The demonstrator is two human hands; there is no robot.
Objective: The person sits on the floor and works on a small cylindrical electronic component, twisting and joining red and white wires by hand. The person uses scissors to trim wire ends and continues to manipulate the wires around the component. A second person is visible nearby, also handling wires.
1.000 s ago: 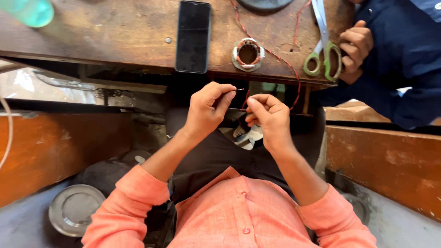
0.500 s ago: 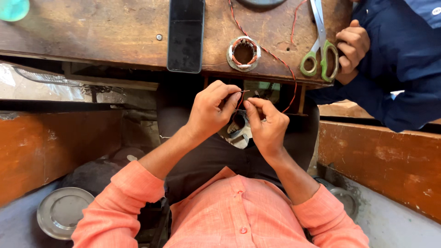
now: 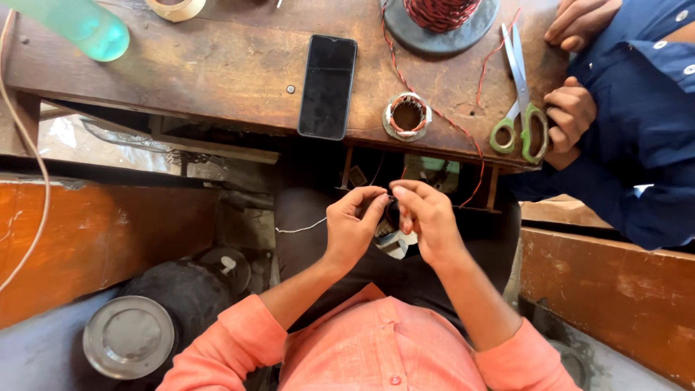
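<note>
Both hands, left hand (image 3: 352,230) and right hand (image 3: 428,221), pinch a thin pale wire (image 3: 300,229) in fingertip grip.

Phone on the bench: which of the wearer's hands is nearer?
Left. The left hand sits just below the phone, almost under its lower edge; the right hand is farther off to the right, below the small wound ring.

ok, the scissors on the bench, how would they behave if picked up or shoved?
The scissors lie flat, blades nearly shut, so a shove would likely slide them, not roll. The metal blades look stiff; the green loops probably give the surest grip. A co-worker's hand rests beside the loops and might block a push.
</note>
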